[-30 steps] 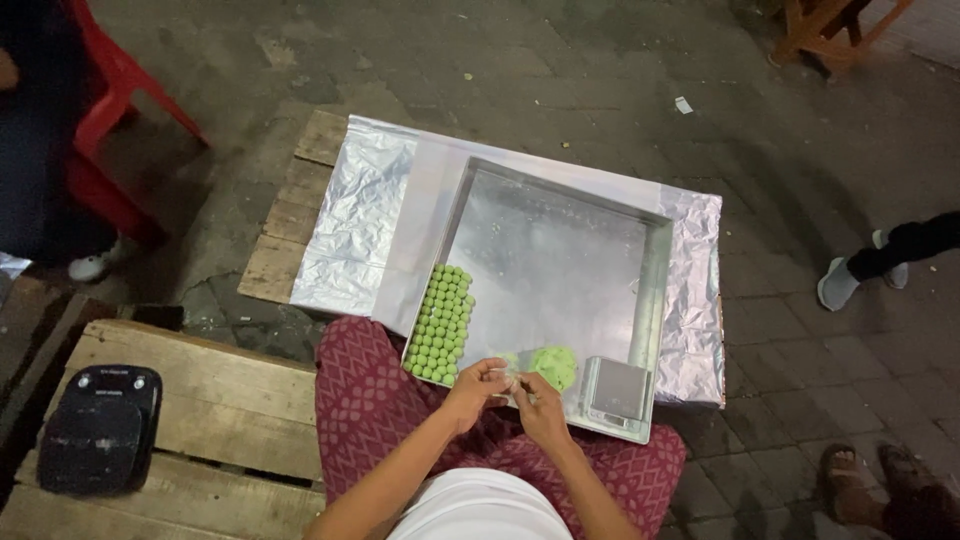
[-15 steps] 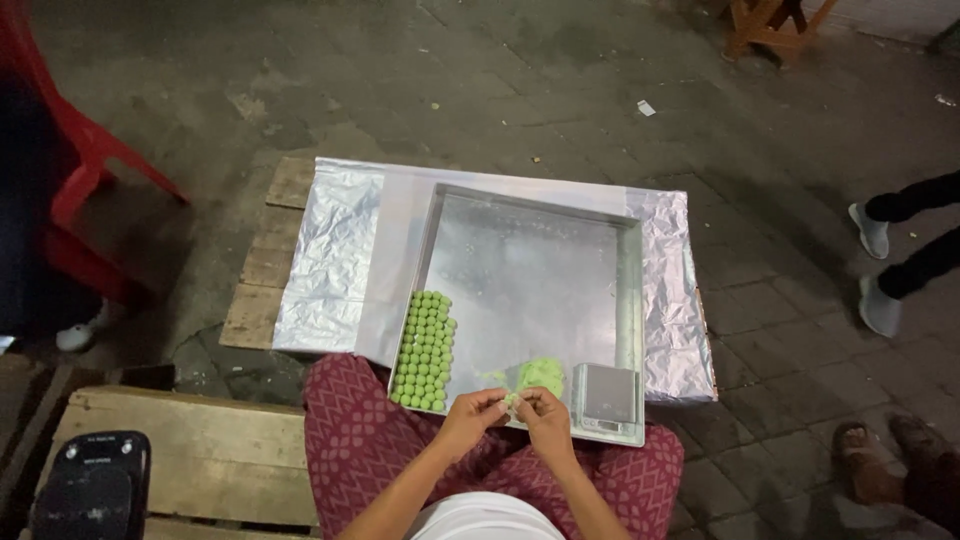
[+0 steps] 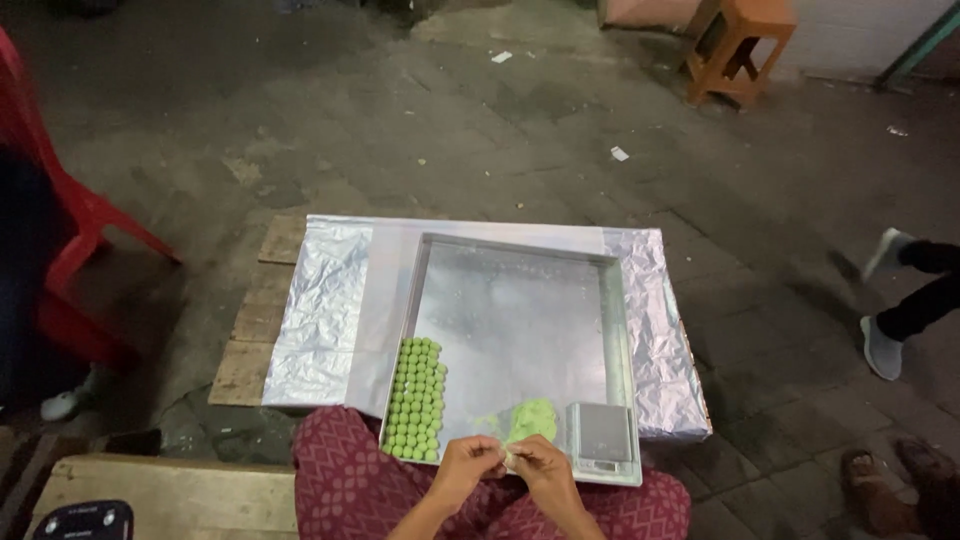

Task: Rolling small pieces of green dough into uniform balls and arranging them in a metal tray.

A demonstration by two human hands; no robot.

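My left hand (image 3: pixel 468 464) and my right hand (image 3: pixel 537 465) meet over the near edge of a metal tray (image 3: pixel 520 260), fingers pinched together on a small piece of green dough (image 3: pixel 506 457). Just beyond the fingers lies a lump of green dough (image 3: pixel 532 416) in the tray. Rows of several small green dough balls (image 3: pixel 416 398) fill the tray's near left corner. A small grey scale (image 3: pixel 602 435) sits in the near right corner.
The tray rests on foil (image 3: pixel 320 310) spread over a wooden pallet (image 3: pixel 248 350). A red plastic chair (image 3: pixel 60 250) stands at left, an orange wooden stool (image 3: pixel 735 50) far back. Another person's legs and shoes (image 3: pixel 895 310) are at right. A dark device (image 3: pixel 75 520) lies on planks near left.
The view has shifted, so the tray sits more central and the stool shows. My hands stay together at the tray's near edge, working the small dough piece.
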